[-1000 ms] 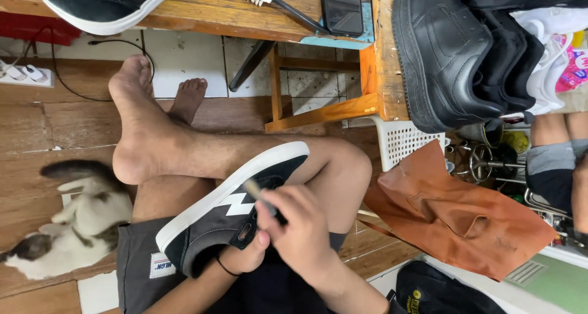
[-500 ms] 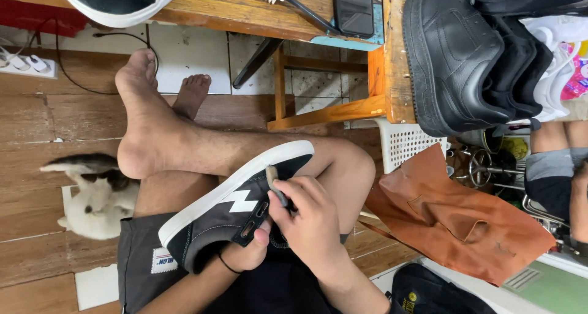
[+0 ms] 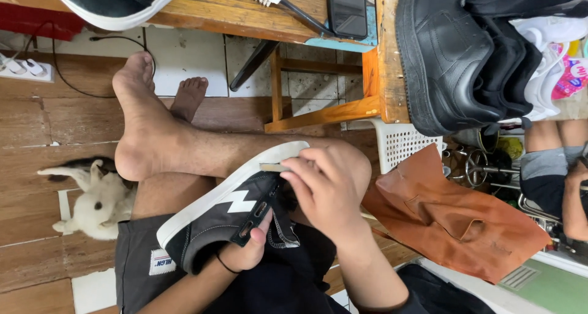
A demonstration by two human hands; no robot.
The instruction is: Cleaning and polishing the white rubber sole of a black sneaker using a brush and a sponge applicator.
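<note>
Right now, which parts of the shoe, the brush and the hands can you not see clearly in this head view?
- Small brush: only its pale tip shows; the right hand covers the handle.
- Left hand: mostly behind the black sneaker; only thumb and wrist show.
- Sneaker's inside and far side: turned away.
- Second black sneaker on the wooden table: cut off by the top edge.

Not much here label-wise: one phone screen, one clothing tag, one bright packet.

A dark phone (image 3: 346,8) lies flat on the wooden surface (image 3: 214,8) up top, screen black and blank, rectangular. A small white rectangular label (image 3: 160,262) with red and blue print sits on the grey shorts (image 3: 138,253), lower left. At the far right edge, a pink and white package (image 3: 571,75) pokes out beside the shoes.
</note>
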